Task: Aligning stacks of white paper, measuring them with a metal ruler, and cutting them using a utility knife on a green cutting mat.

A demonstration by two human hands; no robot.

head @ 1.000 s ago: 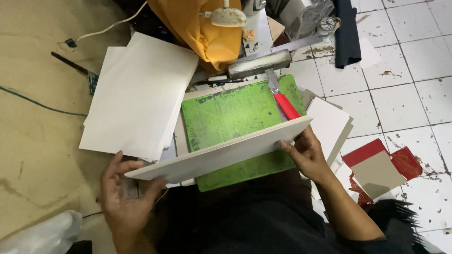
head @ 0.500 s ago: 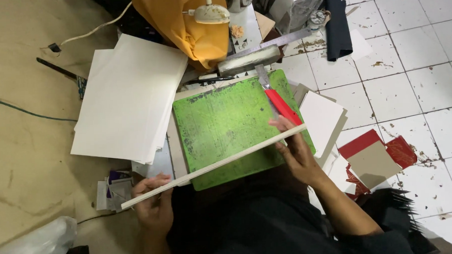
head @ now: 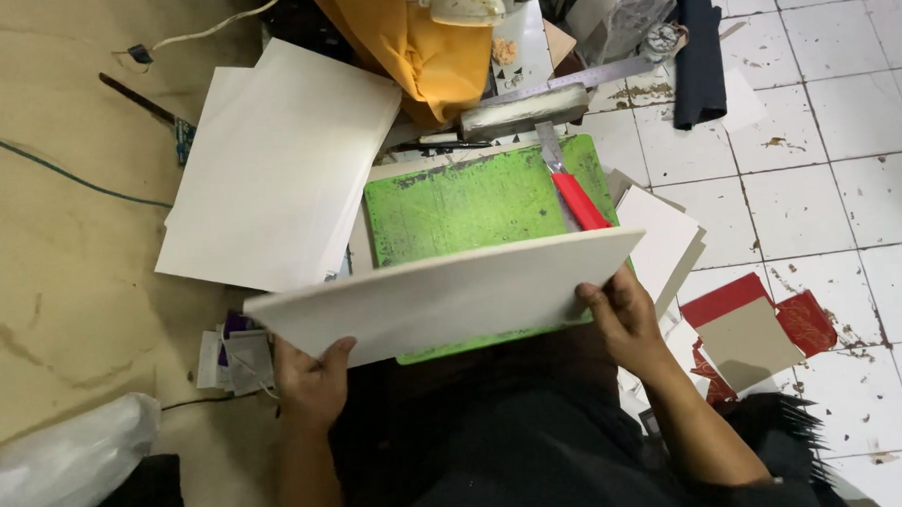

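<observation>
Left hand (head: 311, 380) and right hand (head: 621, 318), fingers clamped on opposite ends, hold a stiff, smooth off-white rectangular board (head: 442, 296) tilted above the scuffed green cutting mat (head: 469, 208), red-handled knife (head: 577, 197) alongside.

A board (head: 452, 293) spans mid-frame, held over the lower part of a cutting mat (head: 469, 203). A knife (head: 574, 189) lies on the mat's right edge. A sheet stack (head: 278, 170) lies upper left, card pieces (head: 749, 338) lower right.
</observation>
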